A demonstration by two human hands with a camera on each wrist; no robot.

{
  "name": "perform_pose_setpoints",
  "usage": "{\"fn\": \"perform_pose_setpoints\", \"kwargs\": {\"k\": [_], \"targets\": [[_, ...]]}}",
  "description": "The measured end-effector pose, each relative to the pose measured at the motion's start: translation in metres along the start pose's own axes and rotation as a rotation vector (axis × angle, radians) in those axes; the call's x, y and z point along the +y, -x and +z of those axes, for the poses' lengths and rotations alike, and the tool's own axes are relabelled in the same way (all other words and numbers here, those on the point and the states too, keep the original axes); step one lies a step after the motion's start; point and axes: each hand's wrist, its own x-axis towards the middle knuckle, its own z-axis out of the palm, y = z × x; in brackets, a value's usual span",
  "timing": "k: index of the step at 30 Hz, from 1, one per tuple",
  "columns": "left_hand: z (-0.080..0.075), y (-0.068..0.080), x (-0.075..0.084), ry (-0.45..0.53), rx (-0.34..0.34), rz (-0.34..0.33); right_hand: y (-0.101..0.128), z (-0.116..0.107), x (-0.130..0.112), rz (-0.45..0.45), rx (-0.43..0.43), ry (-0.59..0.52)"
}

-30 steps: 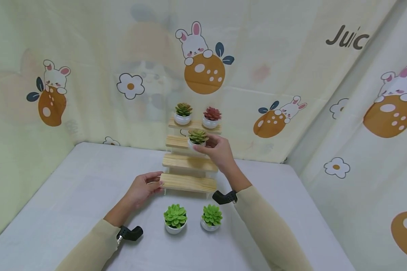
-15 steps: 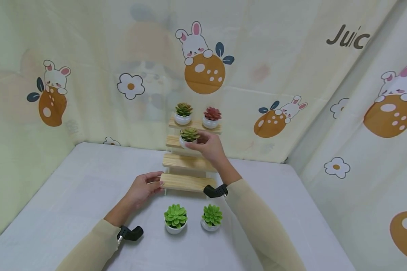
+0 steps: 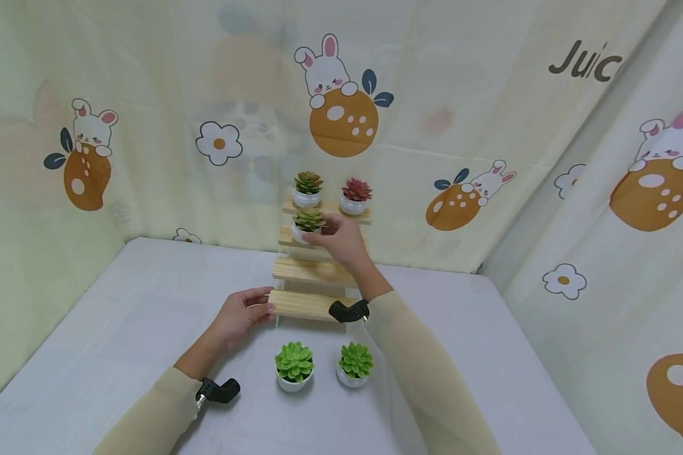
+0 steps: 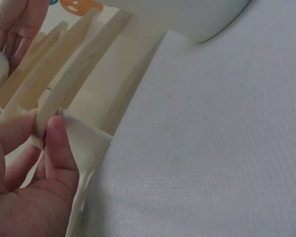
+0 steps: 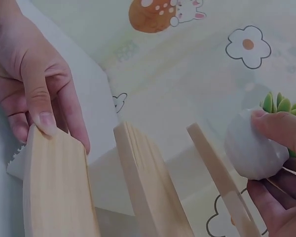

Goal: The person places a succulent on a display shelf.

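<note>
A wooden stepped shelf stands at the back of the table. My right hand grips a small white pot with a green-brown succulent at the left of the second step from the top; the pot shows between thumb and fingers in the right wrist view. My left hand holds the left end of the bottom step, with its thumb on the plank end. Two potted succulents, one green-brown and one red, stand on the top step.
Two bright green succulents in white pots stand on the white table in front of the shelf, between my forearms. A cartoon-print curtain closes in the table at the back and both sides.
My right hand has carried the green-brown succulent leftward along the second step, from about the middle to its left end. The left hand has stayed on the bottom step.
</note>
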Motion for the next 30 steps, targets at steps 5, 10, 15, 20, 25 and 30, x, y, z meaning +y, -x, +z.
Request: {"fn": "perform_pose_setpoints", "kwargs": {"k": [5, 10, 15, 20, 25, 30], "targets": [[0.000, -0.001, -0.001, 0.017, 0.004, 0.005, -0.003, 0.003, -0.002, 0.035, -0.007, 0.011], [-0.001, -0.002, -0.002, 0.016, 0.000, 0.014, -0.004, 0.006, -0.003, 0.033, -0.005, 0.045], [-0.001, -0.002, -0.002, 0.016, 0.003, 0.012, -0.007, 0.008, -0.001, 0.015, -0.001, 0.066], [0.000, -0.001, -0.001, 0.014, 0.003, 0.012, -0.009, 0.011, 0.002, 0.002, 0.013, 0.062], [0.000, -0.001, 0.000, 0.011, 0.004, 0.007, -0.010, 0.013, 0.002, 0.007, 0.019, 0.042], [0.000, -0.001, 0.000, 0.009, -0.001, 0.007, -0.009, 0.014, 0.001, 0.028, 0.019, 0.060]]}}
